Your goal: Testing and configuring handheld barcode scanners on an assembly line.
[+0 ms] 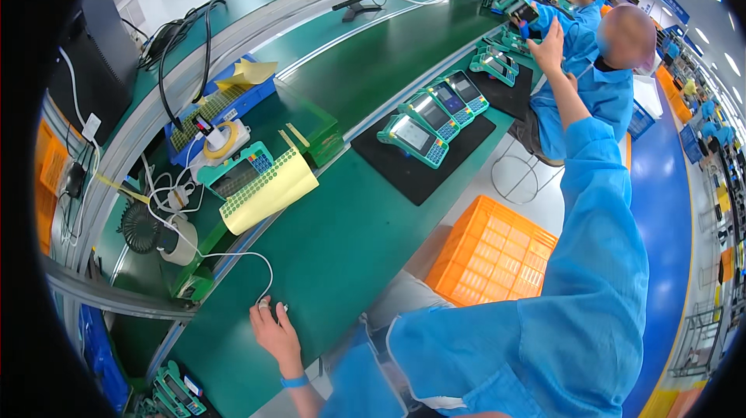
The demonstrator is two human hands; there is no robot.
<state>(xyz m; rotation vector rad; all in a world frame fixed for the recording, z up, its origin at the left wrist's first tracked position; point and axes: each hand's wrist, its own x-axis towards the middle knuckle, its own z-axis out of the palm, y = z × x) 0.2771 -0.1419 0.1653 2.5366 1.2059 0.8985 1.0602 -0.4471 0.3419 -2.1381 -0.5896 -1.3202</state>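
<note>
My left hand (276, 332) rests low on the green tabletop (311, 262), with a thin white cable (260, 259) running into its fingers. A small pale tip of the cable shows by the thumb. Far to the upper right, my right arm is stretched out, and my right hand (549, 47) is raised with its fingers apart. Just beyond it a green-framed card terminal (517, 6) is tilted up above the bench; whether my fingers touch it I cannot tell. Several similar terminals (420, 137) lie on a black mat (416, 177) between my hands.
Another terminal (237, 173) stands beside a yellow sticker sheet (272, 193) and a blue tray (256, 99). A small black fan (141, 225) is at the left. Below the bench edge sits an orange crate (493, 255). A co-worker in blue (614, 88) sits at the right.
</note>
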